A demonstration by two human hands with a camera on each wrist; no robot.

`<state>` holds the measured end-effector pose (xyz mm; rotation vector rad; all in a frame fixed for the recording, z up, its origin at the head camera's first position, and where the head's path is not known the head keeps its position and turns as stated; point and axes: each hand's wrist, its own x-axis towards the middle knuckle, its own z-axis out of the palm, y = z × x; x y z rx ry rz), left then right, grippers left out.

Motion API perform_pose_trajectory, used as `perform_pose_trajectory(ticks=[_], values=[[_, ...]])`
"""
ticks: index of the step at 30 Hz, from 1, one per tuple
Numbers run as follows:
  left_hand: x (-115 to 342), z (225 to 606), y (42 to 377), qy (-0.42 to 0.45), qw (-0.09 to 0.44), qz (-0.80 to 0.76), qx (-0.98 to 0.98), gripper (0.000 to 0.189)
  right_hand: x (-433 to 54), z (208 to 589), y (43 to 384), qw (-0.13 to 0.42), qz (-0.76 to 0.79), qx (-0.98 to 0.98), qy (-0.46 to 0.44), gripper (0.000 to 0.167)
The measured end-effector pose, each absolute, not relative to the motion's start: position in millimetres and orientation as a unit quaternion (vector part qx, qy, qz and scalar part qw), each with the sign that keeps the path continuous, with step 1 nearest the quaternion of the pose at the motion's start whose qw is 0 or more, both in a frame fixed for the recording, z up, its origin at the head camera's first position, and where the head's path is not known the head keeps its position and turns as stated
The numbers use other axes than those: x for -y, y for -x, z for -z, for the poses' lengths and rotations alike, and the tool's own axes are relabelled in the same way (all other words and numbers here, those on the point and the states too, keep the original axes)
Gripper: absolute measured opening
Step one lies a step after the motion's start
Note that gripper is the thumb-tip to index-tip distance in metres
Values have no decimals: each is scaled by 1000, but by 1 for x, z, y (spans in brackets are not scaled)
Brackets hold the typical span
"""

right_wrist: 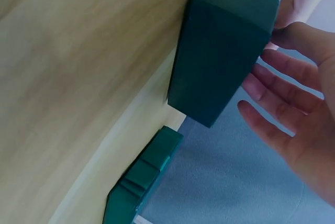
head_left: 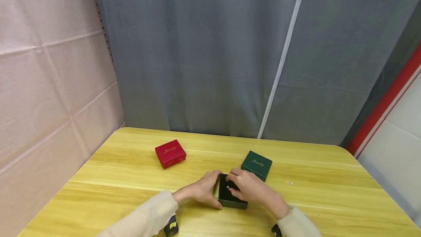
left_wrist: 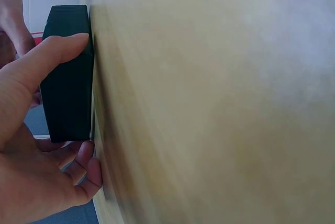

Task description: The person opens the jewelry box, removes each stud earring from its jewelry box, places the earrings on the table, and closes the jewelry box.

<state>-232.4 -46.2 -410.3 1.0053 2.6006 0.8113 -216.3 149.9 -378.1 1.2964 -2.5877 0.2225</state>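
Green jewelry box base (head_left: 232,204), open, between two hands

Position: on the wooden table (head_left: 108,178), dark lining facing up; left hand (head_left: 204,189) at its left side, right hand (head_left: 249,186) over its right side.

Left hand: partly open around the base; thumb at the near end, fingers at the far end, gripping it between them.

Right hand: fingers bent and slightly spread, tips over the lining, beside a small pearl-like bead (head_left: 228,187) (whether the fingers pinch it, one cannot tell).

Also present: one green lid (head_left: 258,164), lettered in gold, just beyond the right hand; one pearl-headed pin (head_left: 290,183), lying loose to the right; one red jewelry box (head_left: 170,152), closed, farther back on the left.
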Motion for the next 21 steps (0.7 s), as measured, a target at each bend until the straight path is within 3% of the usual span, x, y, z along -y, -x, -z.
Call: perform_pose_trajectory(ticks=[21], values=[[46, 410, 232, -354, 111, -273, -888, 90, -139, 380, 217, 107, -34, 880, -462, 28]])
